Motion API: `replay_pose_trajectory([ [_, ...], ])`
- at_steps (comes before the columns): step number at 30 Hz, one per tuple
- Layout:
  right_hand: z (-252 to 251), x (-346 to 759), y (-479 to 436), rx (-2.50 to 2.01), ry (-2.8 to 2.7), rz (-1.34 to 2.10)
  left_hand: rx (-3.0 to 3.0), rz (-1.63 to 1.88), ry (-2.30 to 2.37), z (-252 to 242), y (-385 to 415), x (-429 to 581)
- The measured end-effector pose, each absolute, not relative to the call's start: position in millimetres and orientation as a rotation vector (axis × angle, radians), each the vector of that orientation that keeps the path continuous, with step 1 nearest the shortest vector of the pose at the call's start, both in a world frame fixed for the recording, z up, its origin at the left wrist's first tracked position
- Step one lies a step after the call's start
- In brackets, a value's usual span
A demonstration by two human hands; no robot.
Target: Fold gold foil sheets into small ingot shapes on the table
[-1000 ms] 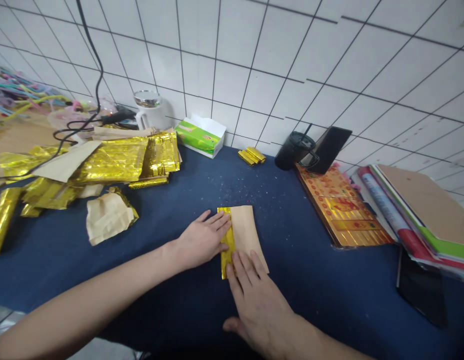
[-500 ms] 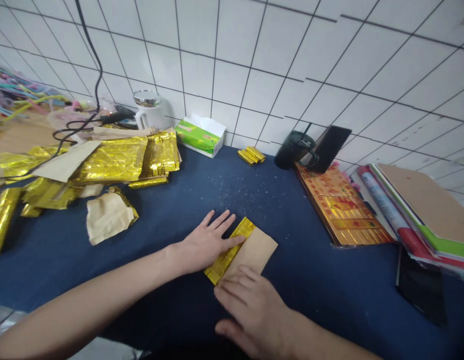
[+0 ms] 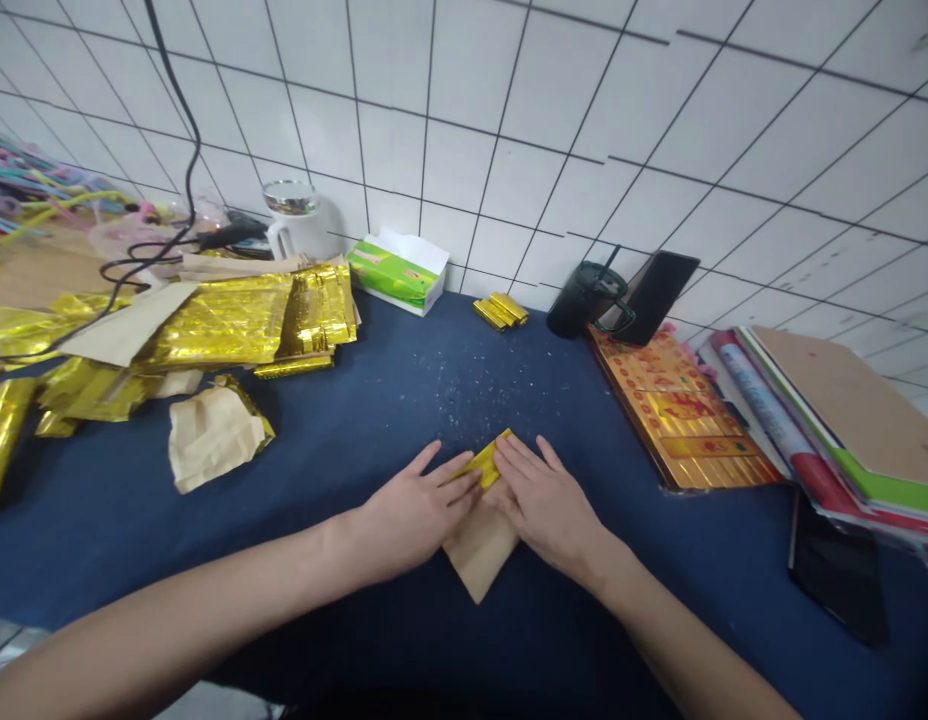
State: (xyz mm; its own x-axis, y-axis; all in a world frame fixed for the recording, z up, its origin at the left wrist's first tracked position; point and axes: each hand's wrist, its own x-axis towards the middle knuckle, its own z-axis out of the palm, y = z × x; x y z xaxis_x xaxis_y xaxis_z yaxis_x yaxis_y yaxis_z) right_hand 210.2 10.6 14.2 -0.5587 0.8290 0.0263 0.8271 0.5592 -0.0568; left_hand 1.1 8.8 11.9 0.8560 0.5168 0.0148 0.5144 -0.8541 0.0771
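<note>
A folded sheet of kraft paper (image 3: 480, 552) lies on the navy cloth, its corner pointing toward me. A strip of gold foil (image 3: 485, 462) shows at its far end, and the hands cover the rest of the foil. My left hand (image 3: 415, 512) rests flat on the sheet's left side, fingertips reaching the foil. My right hand (image 3: 545, 512) lies flat on the right side, its fingers spread. Both hands press down from above and nearly meet over the foil.
Gold foil stacks and kraft sheets (image 3: 224, 325) lie at the left, near a crumpled paper packet (image 3: 213, 437). A mug, tissue box, small gold bundle and black tumbler line the tiled wall. Printed gold sheets, folders and a phone lie at the right.
The sheet has turned clockwise, from its foil edge on the left to foil at the far end. My right hand has moved from the near edge to the sheet's right side.
</note>
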Motion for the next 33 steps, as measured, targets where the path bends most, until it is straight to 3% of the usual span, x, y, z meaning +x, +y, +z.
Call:
replay_pose_trajectory([
  [5, 14.8, 211.5, 11.0, -1.674, -2.671, -0.086, 2.94, 0.11, 0.96, 12.8, 12.2, 0.0],
  [14, 19.6, 202.3, -1.7, -1.696, -2.74, -0.075, 3.005, 0.19, 1.103, 13.3, 20.9, -3.8],
  [20, 8.5, 189.9, -3.7, -1.302, -2.827, 0.176, 3.066, 0.155, 1.115, 2.3, 13.0, 2.7],
  [33, 26.7, 236.6, 6.9, -1.288, -2.781, 0.602, 2.883, -0.017, 1.069, 14.7, 13.9, -4.6],
])
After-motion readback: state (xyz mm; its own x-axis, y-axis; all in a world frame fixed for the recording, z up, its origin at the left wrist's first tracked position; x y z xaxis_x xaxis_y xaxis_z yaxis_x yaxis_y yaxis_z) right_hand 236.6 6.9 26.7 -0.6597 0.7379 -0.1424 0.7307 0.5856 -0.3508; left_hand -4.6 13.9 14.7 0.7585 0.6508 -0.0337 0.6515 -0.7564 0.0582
